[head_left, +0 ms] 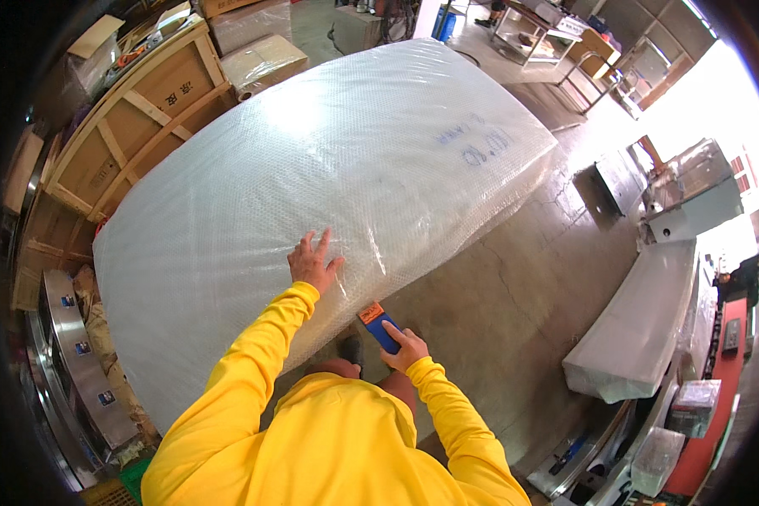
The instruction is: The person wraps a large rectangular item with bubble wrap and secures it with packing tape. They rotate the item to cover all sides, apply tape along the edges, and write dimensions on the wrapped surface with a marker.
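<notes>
At mid-frame the bubble-wrapped slab (312,169) is touched by the spread left hand (314,263); lower centre, a flat blue-and-orange object (381,331) is gripped by the right hand (407,350). The wrapping (447,202) (seemingly thin) could be torn if snagged by that object.

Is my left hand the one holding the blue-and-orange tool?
No, the right hand grips the blue-and-orange tool, while the left hand is spread on the bubble-wrapped block.
</notes>
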### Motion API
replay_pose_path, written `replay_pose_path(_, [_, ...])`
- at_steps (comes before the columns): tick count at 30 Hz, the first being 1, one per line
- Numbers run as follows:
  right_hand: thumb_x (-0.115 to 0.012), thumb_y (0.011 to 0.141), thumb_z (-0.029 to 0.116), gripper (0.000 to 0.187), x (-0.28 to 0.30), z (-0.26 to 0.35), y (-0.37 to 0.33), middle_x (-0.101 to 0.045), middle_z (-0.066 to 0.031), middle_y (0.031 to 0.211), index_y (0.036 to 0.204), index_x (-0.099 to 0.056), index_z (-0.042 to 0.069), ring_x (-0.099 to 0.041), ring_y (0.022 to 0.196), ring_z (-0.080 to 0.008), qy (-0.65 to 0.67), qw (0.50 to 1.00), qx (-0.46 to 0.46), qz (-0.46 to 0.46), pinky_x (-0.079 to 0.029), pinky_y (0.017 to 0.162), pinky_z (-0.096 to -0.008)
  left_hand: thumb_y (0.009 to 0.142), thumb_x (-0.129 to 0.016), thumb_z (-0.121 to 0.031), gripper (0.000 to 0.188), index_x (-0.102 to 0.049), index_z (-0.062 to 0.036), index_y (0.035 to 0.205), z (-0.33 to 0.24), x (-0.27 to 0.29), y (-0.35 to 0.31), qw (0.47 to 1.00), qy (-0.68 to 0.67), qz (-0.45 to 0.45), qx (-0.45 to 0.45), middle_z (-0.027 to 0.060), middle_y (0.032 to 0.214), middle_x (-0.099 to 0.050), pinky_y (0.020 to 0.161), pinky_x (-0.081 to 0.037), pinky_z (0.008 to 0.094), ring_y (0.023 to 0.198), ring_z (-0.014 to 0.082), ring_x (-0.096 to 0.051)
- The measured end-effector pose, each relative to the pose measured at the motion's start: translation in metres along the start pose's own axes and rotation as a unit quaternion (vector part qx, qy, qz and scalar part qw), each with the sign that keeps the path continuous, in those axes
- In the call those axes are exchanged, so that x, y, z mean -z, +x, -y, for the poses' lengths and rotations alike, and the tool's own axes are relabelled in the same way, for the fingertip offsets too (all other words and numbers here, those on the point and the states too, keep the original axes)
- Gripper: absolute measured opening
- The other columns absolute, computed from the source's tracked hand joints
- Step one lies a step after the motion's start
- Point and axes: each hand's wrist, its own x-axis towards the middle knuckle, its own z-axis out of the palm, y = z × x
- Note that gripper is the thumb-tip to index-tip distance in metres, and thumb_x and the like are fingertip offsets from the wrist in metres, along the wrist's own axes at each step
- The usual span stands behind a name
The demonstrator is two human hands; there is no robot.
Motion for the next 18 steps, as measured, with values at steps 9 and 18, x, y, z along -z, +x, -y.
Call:
replay_pose_path(9, [-0.078, 0.075, 0.035, 0.075, 0.045, 0.012, -0.047, -0.066, -0.0253, 0.105, 0.145, -0.053, 0.030, -0.069, 0.091, -0.0430, 0.029, 0.998, -0.034, 0.045, -0.059, 0.079, -0.0467, 0.091, -0.070, -0.024, 0.021, -0.073, -0.0076, 0.103, -0.040, 0.040, -0.194, 0.791, -0.330, 0.501, 0.118, 0.0096, 0.098, -0.075, 0.081, -0.055, 0.0332, 0.086, 0.0213, -0.071])
replay_pose_path(18, [-0.078, 0.076, 0.032, 0.074, 0.078, 0.036, -0.036, -0.062, -0.0288, 0.127, 0.144, -0.053, 0.024, -0.068, 0.104, -0.0432, 0.022, 0.992, -0.068, 0.101, -0.059, 0.086, -0.0462, 0.101, -0.054, -0.033, 0.042, -0.056, -0.0100, 0.136, 0.020, -0.106, -0.255, 0.454, -0.649, 0.235, 0.564, 0.0115, 0.137, -0.061, 0.101, -0.047, 0.0440, 0.130, 0.0264, -0.054])
